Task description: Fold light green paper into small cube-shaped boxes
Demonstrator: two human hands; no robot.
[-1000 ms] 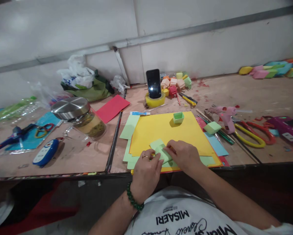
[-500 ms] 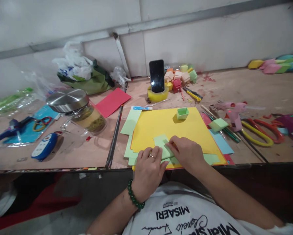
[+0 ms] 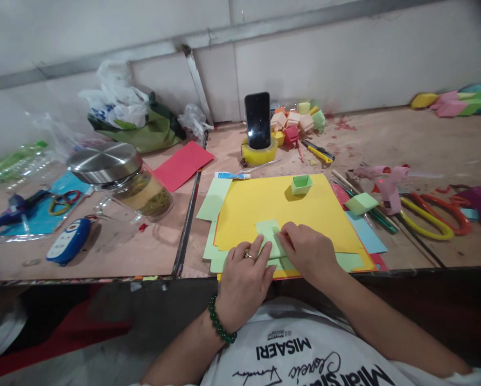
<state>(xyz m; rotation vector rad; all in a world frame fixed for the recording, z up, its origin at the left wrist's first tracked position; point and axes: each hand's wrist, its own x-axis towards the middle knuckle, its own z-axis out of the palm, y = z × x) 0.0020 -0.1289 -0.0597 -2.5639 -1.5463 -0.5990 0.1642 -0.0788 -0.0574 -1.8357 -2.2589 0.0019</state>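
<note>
A small piece of light green paper (image 3: 271, 237), partly folded, lies near the front edge of the yellow sheets (image 3: 240, 203). Across its left side rests my left hand (image 3: 246, 268), fingers stretched out and pressing down; a ring and a green bead bracelet are on it. My right hand (image 3: 308, 249) has its fingers bent together, pinching the paper's right edge. Its fingertips hide part of that edge. A small open green paper box (image 3: 301, 185) stands farther back on the yellow sheet. More light green sheets (image 3: 214, 201) stick out from under the yellow.
Behind stands a phone (image 3: 258, 120) in a yellow tape roll (image 3: 260, 153), beside folded paper pieces (image 3: 292, 126) and a cutter (image 3: 318, 153). To the right lie a pink glue gun (image 3: 391, 187) and scissors (image 3: 425, 230). A glass jar (image 3: 146, 198) is at left.
The view has shifted slightly. My left fingers have spread a little on the green paper, while my right hand stays at its right edge.
</note>
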